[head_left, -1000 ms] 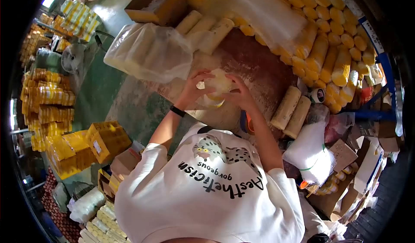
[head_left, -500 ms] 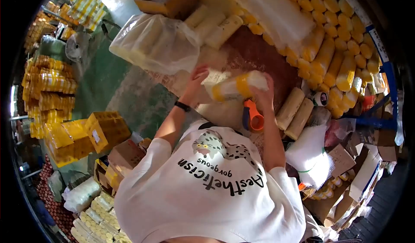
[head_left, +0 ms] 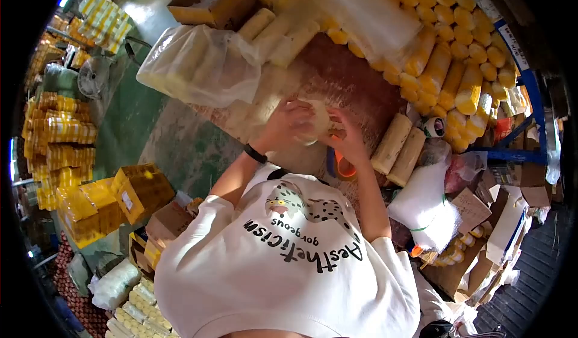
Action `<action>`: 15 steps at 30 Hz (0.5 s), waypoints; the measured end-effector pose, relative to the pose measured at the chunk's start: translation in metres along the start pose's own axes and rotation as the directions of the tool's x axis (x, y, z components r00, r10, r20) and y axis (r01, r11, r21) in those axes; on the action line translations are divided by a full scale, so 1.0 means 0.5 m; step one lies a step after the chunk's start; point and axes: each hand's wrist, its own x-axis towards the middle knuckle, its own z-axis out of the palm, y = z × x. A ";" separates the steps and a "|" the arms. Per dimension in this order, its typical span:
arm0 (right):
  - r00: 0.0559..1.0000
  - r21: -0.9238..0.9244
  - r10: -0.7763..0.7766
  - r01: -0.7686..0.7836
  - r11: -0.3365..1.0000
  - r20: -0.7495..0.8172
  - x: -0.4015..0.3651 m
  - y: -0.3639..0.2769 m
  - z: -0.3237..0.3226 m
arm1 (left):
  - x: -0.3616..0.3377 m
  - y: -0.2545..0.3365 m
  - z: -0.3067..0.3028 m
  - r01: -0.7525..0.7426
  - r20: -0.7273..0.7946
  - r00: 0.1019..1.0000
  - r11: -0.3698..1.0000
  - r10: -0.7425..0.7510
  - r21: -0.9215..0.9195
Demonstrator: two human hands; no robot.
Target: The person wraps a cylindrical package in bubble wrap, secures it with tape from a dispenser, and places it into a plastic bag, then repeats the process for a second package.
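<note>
Between my two hands, a pale wrapped roll (head_left: 321, 120) is turned with its round end up. My left hand (head_left: 292, 121), with a black band on the wrist, curls around its left side. My right hand (head_left: 347, 134) grips its right side with bent fingers. Just below the right hand is an orange and dark blue tape dispenser (head_left: 345, 164), partly covered by that hand. A clear plastic bag (head_left: 198, 67) with pale rolls inside lies beyond my left hand.
Yellow-ended rolls (head_left: 442, 31) are stacked at the back right beside a blue frame (head_left: 518, 154). Two pale rolls (head_left: 399, 151) lie right of my right arm. An open carton (head_left: 211, 4) stands at the back; yellow-taped boxes (head_left: 114, 199) are at the left.
The roll has turned from lying sideways to end-on. My left hand, previously apart from it, has moved right onto it. My right hand has shifted left and down. The view has shifted slightly.
</note>
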 end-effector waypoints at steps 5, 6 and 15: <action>0.997 -0.141 -0.083 0.081 0.987 -0.008 0.008 -0.004 0.016 | 0.013 0.026 -0.031 0.447 0.006 0.891 0.877 -0.453 -0.175; 0.995 -0.186 -0.093 0.084 0.979 -0.042 0.009 0.009 0.026 | 0.019 0.049 -0.035 0.482 -0.032 0.871 0.865 -0.490 -0.137; 0.945 -0.307 -0.229 0.152 0.940 -0.234 0.021 0.023 0.083 | 0.000 0.079 0.005 0.429 -0.187 0.876 0.896 -0.444 -0.118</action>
